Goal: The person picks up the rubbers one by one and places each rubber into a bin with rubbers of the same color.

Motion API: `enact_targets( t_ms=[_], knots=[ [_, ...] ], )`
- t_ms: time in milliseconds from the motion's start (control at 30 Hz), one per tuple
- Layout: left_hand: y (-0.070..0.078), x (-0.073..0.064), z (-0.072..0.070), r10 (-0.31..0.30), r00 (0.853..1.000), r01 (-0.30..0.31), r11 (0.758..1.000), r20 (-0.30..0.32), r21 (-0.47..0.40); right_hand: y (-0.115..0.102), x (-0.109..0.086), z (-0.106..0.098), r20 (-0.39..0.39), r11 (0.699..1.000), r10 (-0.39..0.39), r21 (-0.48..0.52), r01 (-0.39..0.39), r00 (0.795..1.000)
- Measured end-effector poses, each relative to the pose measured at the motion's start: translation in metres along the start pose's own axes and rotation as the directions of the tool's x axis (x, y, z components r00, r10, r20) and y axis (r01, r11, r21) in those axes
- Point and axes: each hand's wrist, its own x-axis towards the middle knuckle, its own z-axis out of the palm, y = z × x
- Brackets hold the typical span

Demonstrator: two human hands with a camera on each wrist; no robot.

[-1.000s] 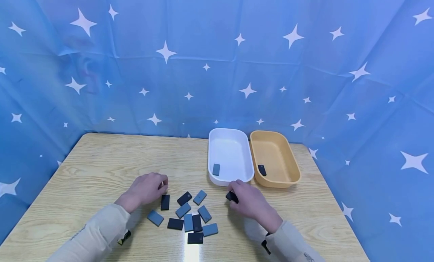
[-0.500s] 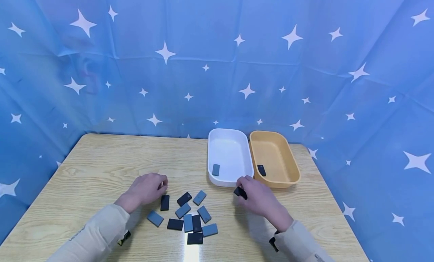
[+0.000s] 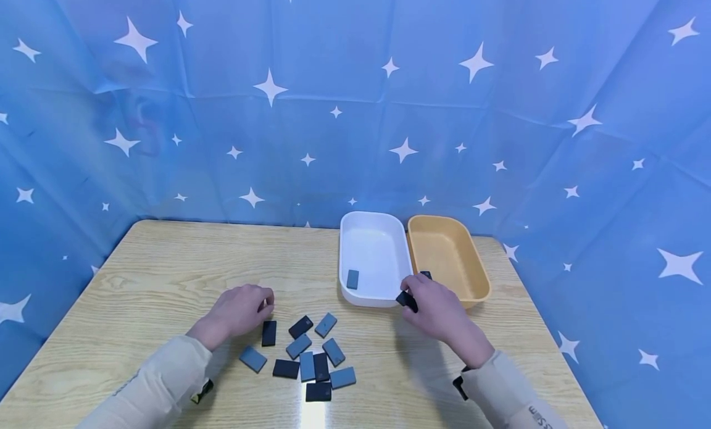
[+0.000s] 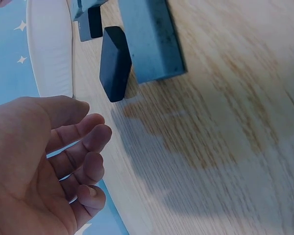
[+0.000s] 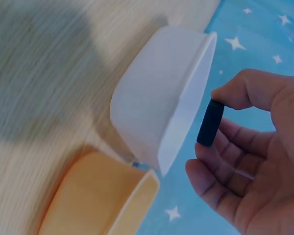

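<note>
Between thumb and fingertips my right hand [image 3: 441,312] pinches a small black rectangular block [image 5: 210,122], held up at the near edge where the white bin [image 3: 373,247] and the orange bin [image 3: 444,250] meet. My left hand [image 3: 239,308] is low over the table, fingers loosely curled around nothing. Just in front of it lies another black block [image 3: 269,333]. A loose group of black and blue-grey blocks [image 3: 334,352] spreads across the table between both hands. One blue-grey block [image 3: 352,279] lies in the white bin. The right hand partly hides a black block [image 3: 425,274] in the orange bin.
Both bins stand side by side at the back right of the wooden table [image 3: 183,256]. A blue curtain with white stars [image 3: 311,126] hangs behind the table. Beneath the left forearm shows a small dark and yellow item [image 3: 202,392].
My right hand has shifted rightward and slightly farther back with the black block, from before the white bin to the orange bin's near corner. The left hand stays put.
</note>
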Motion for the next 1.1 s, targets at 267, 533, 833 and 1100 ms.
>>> enact_targets(
  t_ms=[267,533,833,1100],
  knots=[
    [0.000,0.000,0.001,-0.007,1.000,0.007,1.000,0.003,-0.018,0.019,0.004,-0.008,-0.032,0.999,0.046,-0.009,-0.047,0.998],
    [0.000,-0.001,-0.001,-0.010,1.000,0.010,1.000,0.007,-0.024,0.036,0.009,-0.011,-0.056,0.996,0.089,0.000,-0.089,0.994],
    [-0.005,-0.002,-0.004,-0.031,0.999,0.031,0.999,0.008,-0.026,0.054,0.016,-0.018,-0.007,0.982,0.188,0.019,-0.188,0.982],
    [-0.008,-0.003,-0.003,-0.042,0.999,0.042,0.998,0.012,-0.036,0.074,0.024,-0.016,0.005,0.965,0.262,0.002,-0.262,0.965]
  ],
)
